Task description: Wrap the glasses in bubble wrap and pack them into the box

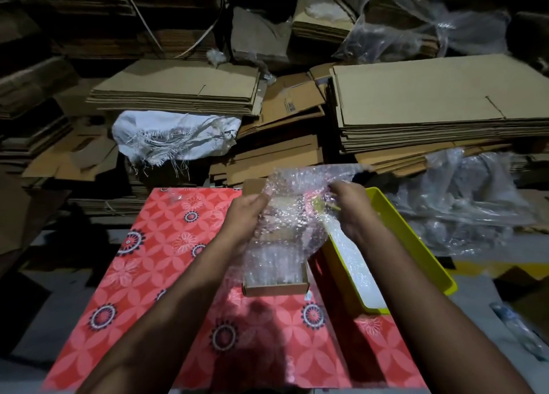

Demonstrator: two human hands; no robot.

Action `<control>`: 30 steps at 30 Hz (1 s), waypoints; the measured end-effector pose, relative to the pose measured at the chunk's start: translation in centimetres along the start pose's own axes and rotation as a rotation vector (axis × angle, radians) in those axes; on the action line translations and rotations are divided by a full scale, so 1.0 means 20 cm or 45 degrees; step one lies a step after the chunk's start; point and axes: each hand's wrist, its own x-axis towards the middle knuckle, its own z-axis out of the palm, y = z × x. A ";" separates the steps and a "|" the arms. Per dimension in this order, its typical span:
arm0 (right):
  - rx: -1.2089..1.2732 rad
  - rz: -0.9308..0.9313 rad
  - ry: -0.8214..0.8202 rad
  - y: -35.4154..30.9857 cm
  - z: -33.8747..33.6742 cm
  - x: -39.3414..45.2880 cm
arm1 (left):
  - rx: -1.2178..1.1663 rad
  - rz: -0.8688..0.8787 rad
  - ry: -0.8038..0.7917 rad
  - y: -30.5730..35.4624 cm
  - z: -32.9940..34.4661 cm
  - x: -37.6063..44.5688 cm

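Both hands working over the box (276, 288): left hand (245, 212) at 9 o'clock pinching bubble wrap (292, 212), right hand (350, 203) at 3 gripping it, keeping the sheet taut. Glasses hidden inside the wrap, can't confirm.

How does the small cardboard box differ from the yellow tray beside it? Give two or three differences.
The box is brown cardboard; the tray is bright yellow. The box is the smaller and sits under the bubble wrap that both hands hold; the tray lies uncovered to its right. The box stands square on the red cloth; the tray lies angled. Both are open-topped.
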 end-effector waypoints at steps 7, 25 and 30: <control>0.282 0.357 -0.684 -0.06 0.00 -0.04 | -0.249 -0.078 0.030 0.11 0.03 -0.02; -0.301 -0.709 -0.837 -0.25 -0.05 -0.15 | 0.041 0.684 -0.075 0.26 -0.08 -0.02; -0.655 -1.008 -0.688 -0.19 -0.05 -0.11 | 0.148 0.780 -0.035 0.23 -0.13 0.01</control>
